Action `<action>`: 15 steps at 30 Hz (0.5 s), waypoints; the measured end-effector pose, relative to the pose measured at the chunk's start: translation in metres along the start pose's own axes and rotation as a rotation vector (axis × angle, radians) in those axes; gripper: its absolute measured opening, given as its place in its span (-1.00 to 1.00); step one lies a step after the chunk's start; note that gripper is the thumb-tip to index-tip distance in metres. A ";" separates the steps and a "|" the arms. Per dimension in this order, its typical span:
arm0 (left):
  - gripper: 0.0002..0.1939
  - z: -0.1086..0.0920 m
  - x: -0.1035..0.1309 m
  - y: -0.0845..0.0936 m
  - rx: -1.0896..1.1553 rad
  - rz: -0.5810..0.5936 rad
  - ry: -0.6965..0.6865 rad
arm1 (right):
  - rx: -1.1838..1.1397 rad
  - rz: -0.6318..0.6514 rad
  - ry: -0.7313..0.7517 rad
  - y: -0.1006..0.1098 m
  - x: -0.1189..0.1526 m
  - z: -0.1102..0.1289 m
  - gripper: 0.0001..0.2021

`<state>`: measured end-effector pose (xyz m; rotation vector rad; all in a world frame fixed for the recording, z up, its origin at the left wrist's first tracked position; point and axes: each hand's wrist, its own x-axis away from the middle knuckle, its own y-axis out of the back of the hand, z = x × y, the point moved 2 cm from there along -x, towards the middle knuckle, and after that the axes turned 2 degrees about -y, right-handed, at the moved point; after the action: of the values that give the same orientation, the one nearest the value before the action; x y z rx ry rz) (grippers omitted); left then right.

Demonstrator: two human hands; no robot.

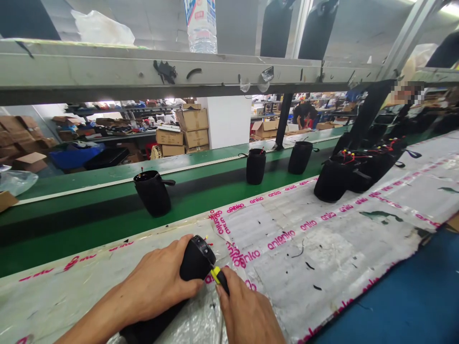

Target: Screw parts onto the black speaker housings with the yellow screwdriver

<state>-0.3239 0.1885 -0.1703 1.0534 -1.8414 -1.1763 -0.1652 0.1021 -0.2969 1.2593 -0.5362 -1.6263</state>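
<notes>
My left hand (161,277) is wrapped round a black fabric-covered cylinder (195,260), which looks like a portable speaker body. It lies tilted over the plastic-covered bench, with its open end turned to the right. Small red and yellow wire ends show at that end. My right hand (245,306) grips a yellow-and-black utility knife (219,278); its thin metal tip meets the cylinder's rim. Where exactly the tip touches is too small to tell. Below my left wrist, a dark length (154,325) continues towards the front edge, partly hidden by the arm.
Behind the bench runs a green conveyor belt (211,191) carrying upright black cylinders (256,166). More cylinders with wires (332,179) cluster at the right on white plastic sheeting (287,267), where black scraps lie. A shelf beam (118,71) crosses overhead, bearing a water bottle (201,28).
</notes>
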 end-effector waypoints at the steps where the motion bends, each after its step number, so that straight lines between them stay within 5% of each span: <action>1: -0.36 0.000 0.000 0.000 -0.028 0.043 -0.002 | 0.003 0.001 0.000 0.000 0.000 0.000 -0.65; 15: -0.44 -0.007 0.005 -0.002 -0.134 0.071 -0.036 | 0.262 0.164 -0.195 0.017 -0.007 0.022 -0.79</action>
<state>-0.3192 0.1807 -0.1690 0.8904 -1.7855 -1.2653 -0.1778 0.0960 -0.2721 1.2139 -0.9744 -1.5851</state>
